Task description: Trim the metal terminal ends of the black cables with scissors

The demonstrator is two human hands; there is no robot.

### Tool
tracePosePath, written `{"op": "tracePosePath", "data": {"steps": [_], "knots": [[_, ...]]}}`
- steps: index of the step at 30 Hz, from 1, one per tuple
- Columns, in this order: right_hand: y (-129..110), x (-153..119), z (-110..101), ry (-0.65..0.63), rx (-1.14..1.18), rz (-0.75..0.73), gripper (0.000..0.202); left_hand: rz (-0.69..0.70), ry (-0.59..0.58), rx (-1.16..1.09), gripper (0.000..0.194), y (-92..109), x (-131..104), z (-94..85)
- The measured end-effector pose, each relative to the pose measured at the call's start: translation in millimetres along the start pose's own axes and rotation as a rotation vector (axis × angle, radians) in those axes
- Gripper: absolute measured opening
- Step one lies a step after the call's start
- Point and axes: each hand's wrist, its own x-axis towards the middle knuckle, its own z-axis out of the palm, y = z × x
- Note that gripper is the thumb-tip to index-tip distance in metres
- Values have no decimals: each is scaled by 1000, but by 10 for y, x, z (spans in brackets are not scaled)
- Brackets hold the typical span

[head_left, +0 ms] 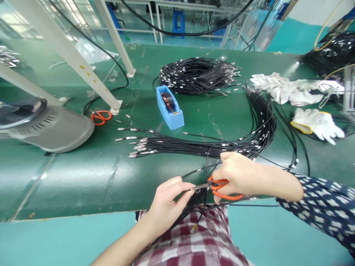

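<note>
Patterned navy sleeve (323,208), checked garment (194,245)

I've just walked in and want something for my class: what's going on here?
Someone at a green workbench has orange-handled scissors in the right hand, above dark cables at the near edge. The left hand pinches at the blade tips; anything it grips is too small to tell. Just beyond lies a long bundle of black cables; farther back are a blue tape dispenser and a coiled cable bundle.

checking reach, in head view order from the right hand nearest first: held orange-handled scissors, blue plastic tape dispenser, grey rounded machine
1. Orange-handled scissors, in the right hand
2. Blue tape dispenser, forward and left
3. Grey machine, far left
</note>
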Motion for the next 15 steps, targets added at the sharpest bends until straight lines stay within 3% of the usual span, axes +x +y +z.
{"op": "tracePosePath", "data": {"steps": [3,5,9,12,15], "knots": [[58,7,80,15,231,108,44,-18,17,-29,13,27,18,-25],[94,30,139,25,535,175,38,-79,27,-69,12,61,39,-49],[68,165,284,285,1141,388,27,-242,74,-162,12,88,64,-62],[-50,304,384,468,1283,342,30,-286,88,-181,14,66,76,-49],[-162,406,429,534,1309,268,27,-273,60,-121,19,114,145,-120]]}}
